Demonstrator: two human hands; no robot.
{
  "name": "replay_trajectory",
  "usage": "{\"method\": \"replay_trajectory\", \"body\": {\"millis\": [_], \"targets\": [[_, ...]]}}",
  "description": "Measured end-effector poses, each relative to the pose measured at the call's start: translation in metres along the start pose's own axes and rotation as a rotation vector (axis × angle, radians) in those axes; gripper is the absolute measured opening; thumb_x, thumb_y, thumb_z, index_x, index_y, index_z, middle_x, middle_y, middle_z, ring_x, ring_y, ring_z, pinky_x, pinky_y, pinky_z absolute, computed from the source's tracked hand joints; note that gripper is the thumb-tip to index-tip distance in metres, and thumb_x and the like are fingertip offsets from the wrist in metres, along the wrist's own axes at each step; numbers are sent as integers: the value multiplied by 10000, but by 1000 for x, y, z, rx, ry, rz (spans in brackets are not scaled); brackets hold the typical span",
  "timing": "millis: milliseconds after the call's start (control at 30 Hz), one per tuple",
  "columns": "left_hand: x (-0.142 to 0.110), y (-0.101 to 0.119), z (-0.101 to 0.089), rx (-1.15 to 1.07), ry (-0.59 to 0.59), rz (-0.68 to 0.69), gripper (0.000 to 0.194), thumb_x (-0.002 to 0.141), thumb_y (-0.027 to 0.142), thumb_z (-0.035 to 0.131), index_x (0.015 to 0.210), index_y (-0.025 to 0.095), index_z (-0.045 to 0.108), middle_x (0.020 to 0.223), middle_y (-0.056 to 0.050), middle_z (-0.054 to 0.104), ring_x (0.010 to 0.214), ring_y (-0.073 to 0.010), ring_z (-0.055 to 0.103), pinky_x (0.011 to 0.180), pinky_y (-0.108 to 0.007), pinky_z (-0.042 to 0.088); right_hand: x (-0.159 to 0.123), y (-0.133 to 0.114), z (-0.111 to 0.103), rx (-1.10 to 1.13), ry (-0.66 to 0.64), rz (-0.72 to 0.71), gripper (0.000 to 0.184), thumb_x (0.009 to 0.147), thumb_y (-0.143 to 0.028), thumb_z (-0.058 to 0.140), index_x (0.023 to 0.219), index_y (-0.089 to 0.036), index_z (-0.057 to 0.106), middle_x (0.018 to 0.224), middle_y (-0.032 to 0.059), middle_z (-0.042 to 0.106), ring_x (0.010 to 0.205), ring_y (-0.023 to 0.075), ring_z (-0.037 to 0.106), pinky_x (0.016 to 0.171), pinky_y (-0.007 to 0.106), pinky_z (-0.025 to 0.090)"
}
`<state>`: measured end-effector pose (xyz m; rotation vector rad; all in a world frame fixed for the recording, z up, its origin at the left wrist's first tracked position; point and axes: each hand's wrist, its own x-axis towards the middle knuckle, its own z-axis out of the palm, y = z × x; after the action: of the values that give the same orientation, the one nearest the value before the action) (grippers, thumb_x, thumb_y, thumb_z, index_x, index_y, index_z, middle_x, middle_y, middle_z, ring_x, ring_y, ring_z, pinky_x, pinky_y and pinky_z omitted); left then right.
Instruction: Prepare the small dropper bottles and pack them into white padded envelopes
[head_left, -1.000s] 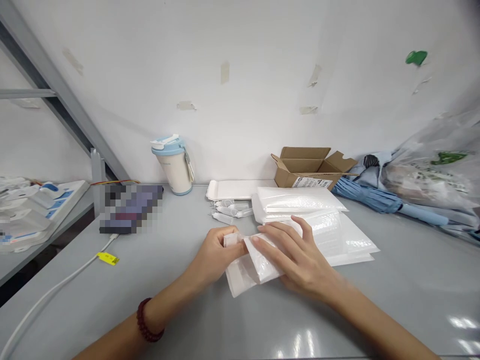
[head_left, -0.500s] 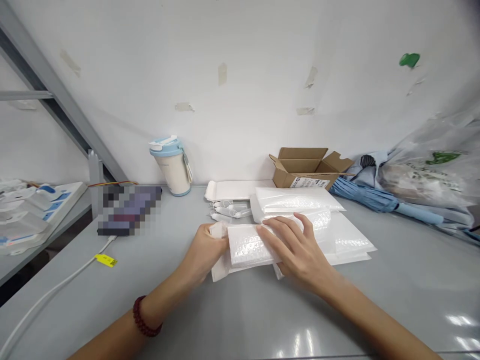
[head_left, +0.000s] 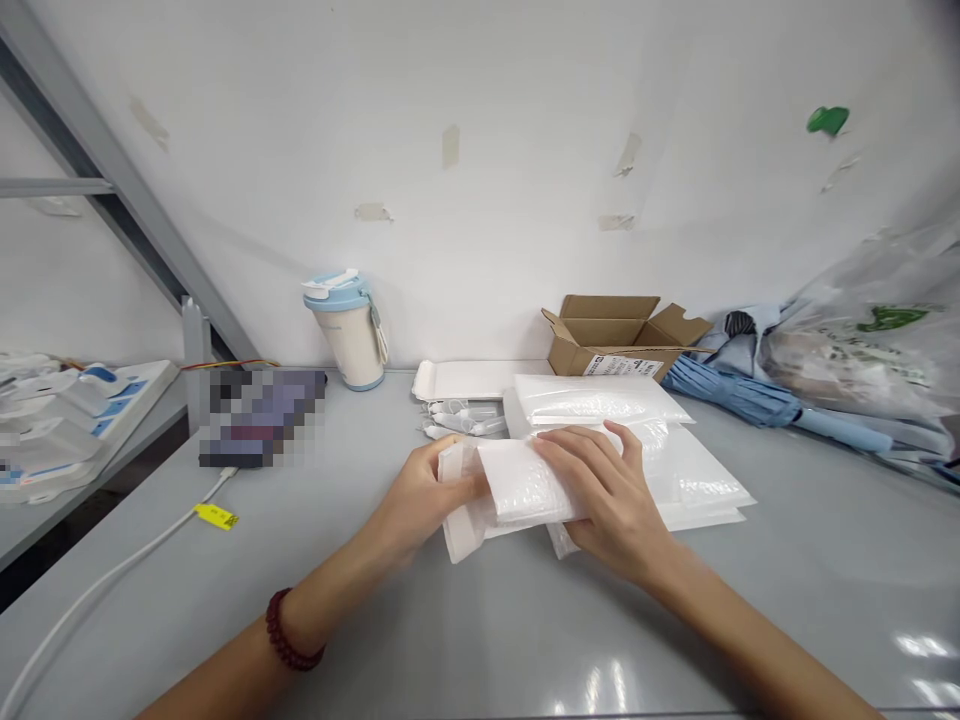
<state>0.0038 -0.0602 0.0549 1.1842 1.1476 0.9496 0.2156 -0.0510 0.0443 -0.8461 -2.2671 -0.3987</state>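
Note:
Between both hands is a white bubble mailer (head_left: 525,482), its left end folded or opened out. My left hand (head_left: 427,495) pinches that left end, thumb pushed in at the edge. Over the right part lies my right hand (head_left: 604,490), fingers closed over the mailer and thumb beneath. Behind the right hand, more white bubble mailers (head_left: 600,398) are stacked flat. Several small clear plastic pieces with white tips (head_left: 465,420) lie just beyond the held mailer. Whatever is inside the mailer is hidden.
A white tray (head_left: 480,380) and an open cardboard box (head_left: 611,350) stand by the wall. Left of them are a cream tumbler (head_left: 351,345), a blurred phone (head_left: 262,420) on a white cable (head_left: 127,560), and power strips (head_left: 97,430). A folded blue umbrella (head_left: 735,395) and plastic bag (head_left: 862,340) lie right.
My left hand has shifted slightly right along with the mailer's left end, and its thumb reaches further in. The right hand has curled more over the mailer, which looks more bunched.

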Motion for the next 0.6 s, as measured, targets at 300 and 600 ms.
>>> {"method": "replay_trajectory", "body": {"millis": [300, 600], "targets": [[0, -8, 8, 220, -69, 85, 180, 655, 220, 595, 550, 162, 460, 525, 61, 421, 513, -79, 344, 471, -202, 260, 0, -14, 1, -15, -17, -144, 372, 808, 17, 394, 1105, -149, 544, 995, 102, 664, 956, 203, 577, 930, 494, 290], [1, -11, 6, 65, 33, -25, 187, 668, 235, 619, 607, 170, 456, 559, 63, 432, 516, -80, 398, 467, -185, 317, -3, -18, 0, -132, 34, -235, 291, 857, -76, 464, 1125, -141, 556, 1118, 150, 643, 1116, 254, 531, 951, 533, 273]]}}
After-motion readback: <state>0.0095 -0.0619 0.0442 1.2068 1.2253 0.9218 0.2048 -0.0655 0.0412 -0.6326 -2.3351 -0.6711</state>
